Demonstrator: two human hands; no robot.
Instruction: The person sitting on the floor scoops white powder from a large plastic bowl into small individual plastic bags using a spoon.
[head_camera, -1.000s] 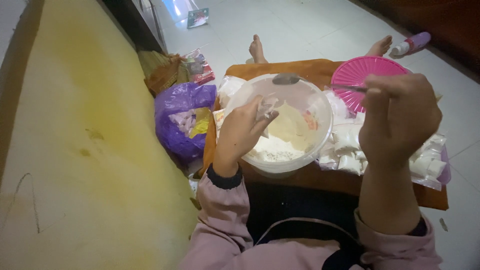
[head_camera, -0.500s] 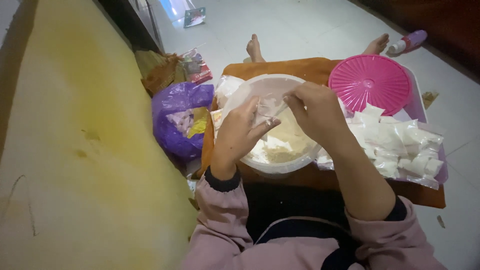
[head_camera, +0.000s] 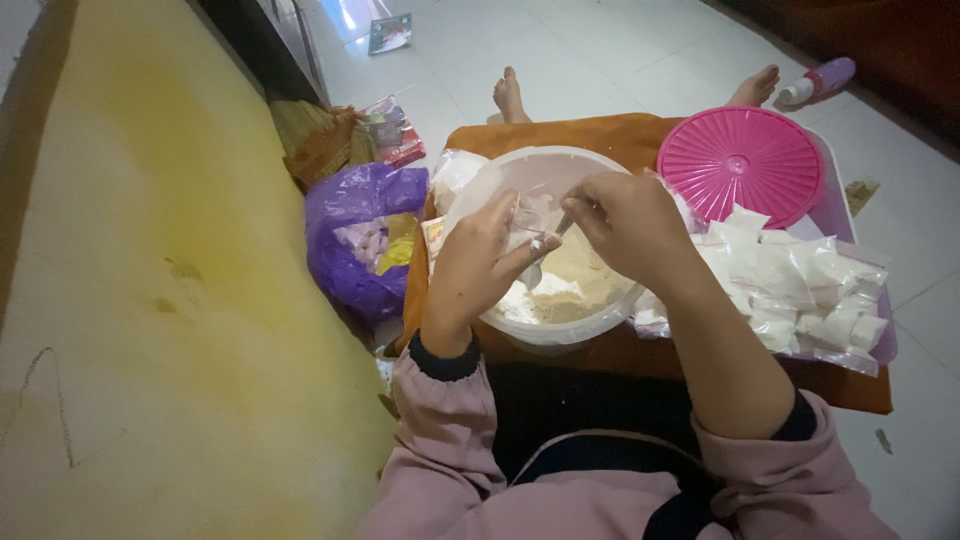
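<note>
Hands (head_camera: 560, 240) (both) over powder bowl (head_camera: 520, 330)

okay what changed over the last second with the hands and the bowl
The right hand came down from over the pink lid to the bowl, meeting the left hand at a small clear bag over the powder. The left hand, bowl, lid and pile of filled packets stayed put.
</note>
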